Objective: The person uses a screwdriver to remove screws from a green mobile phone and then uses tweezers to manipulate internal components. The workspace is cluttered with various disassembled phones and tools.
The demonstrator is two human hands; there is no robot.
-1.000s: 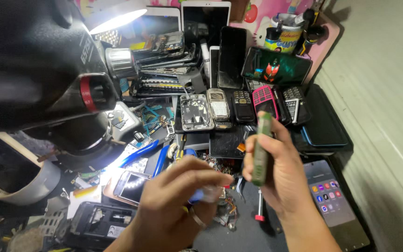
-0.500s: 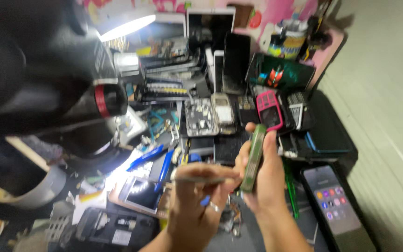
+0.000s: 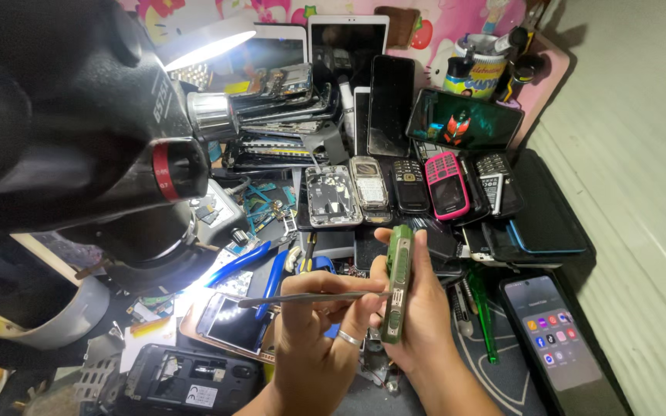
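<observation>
Tweezers (image 3: 314, 297) lie pinched in your left hand (image 3: 319, 331), fingers curled tight round them, the tip touching the side of the green phone (image 3: 396, 285). Your right hand (image 3: 418, 308) grips that phone upright on its edge, fingers wrapped behind it, thumb in front, at centre frame. At twelve o'clock from it runs a row of keypad phones, the pink phone (image 3: 447, 183) among them. At four o'clock a smartphone (image 3: 553, 335) glows with app icons. At nine o'clock blue-handled pliers (image 3: 248, 266) sit under the black microscope (image 3: 79, 131).
</observation>
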